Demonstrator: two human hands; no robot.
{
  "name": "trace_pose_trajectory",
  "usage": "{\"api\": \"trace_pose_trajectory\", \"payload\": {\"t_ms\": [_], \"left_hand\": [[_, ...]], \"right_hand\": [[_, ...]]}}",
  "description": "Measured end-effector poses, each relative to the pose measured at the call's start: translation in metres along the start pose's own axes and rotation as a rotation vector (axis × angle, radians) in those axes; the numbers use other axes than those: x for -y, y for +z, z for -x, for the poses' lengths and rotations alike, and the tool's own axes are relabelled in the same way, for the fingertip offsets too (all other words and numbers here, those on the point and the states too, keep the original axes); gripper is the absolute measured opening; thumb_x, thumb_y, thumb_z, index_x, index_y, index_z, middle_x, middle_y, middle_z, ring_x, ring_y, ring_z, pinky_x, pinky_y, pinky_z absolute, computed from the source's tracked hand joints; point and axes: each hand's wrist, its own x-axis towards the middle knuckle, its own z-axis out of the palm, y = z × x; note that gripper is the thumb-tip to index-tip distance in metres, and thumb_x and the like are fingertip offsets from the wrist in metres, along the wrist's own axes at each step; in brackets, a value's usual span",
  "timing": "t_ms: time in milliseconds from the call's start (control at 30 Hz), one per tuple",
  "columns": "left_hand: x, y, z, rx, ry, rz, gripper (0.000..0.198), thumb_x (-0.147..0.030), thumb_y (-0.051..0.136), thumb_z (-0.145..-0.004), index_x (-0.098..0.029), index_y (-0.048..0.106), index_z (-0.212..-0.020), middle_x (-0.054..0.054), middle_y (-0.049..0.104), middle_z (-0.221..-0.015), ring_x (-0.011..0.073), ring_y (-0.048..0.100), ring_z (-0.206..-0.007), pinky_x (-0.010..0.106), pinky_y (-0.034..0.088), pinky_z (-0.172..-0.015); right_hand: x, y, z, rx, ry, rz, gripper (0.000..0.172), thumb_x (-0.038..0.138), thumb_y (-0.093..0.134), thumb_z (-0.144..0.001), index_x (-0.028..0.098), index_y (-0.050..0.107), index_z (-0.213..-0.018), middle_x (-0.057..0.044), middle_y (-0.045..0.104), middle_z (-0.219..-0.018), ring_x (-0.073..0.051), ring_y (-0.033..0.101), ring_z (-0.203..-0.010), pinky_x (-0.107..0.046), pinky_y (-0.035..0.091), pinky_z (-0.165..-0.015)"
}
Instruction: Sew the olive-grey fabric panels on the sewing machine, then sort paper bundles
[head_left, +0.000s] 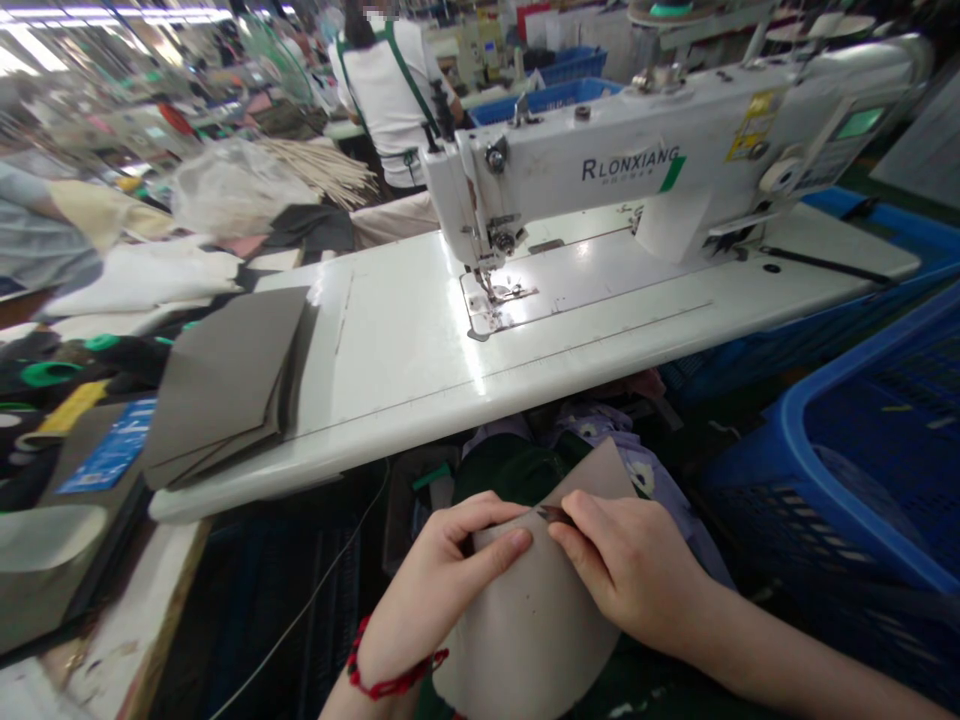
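Note:
Over my lap, a grey-beige fabric panel (536, 620) lies curved, its upper part folded up behind my fingers. My left hand (469, 550) pinches the panel's upper edge, thumb on the near face and fingers behind. Closed around a small dark pointed tool (553, 514), my right hand (619, 550) holds its tip against the same edge, close to the left thumb. Most of the tool is hidden in the fingers, so I cannot make out its exact kind. A sewing machine (555, 160) stands ahead, beyond both hands.
Dark grey panels (225, 370) are stacked on the left end of the white machine table (397, 350). A blue plastic basket (795, 450) stands close on the right. Thread spools (112, 350) and fabric crowd the left. A person (390, 90) in a white top is beyond the machine.

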Motion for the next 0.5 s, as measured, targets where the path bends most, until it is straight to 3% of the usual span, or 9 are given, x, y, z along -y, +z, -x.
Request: {"api": "trace_pose_trajectory", "payload": {"t_ms": [333, 500], "left_hand": [[0.006, 0.004, -0.003, 0.024, -0.003, -0.040, 0.025, -0.041, 0.060, -0.089, -0.022, 0.075, -0.091, 0.003, 0.063, -0.087, 0.0179, 0.055, -0.088, 0.027, 0.042, -0.078], [0.001, 0.003, -0.002, 0.052, 0.015, -0.114, 0.027, -0.040, 0.056, -0.091, -0.020, 0.071, -0.083, 0.002, 0.061, -0.085, 0.0165, 0.055, -0.083, 0.026, 0.043, -0.073]], "right_hand": [[0.001, 0.013, 0.006, -0.078, 0.024, -0.078, 0.021, 0.030, 0.037, -0.099, 0.020, 0.049, -0.086, 0.000, 0.059, -0.069, -0.015, 0.056, -0.061, -0.029, 0.029, -0.057], [0.000, 0.010, 0.003, -0.038, -0.001, -0.050, 0.021, 0.031, 0.037, -0.099, 0.020, 0.047, -0.085, 0.001, 0.058, -0.068, -0.015, 0.055, -0.060, -0.030, 0.026, -0.057]]}}
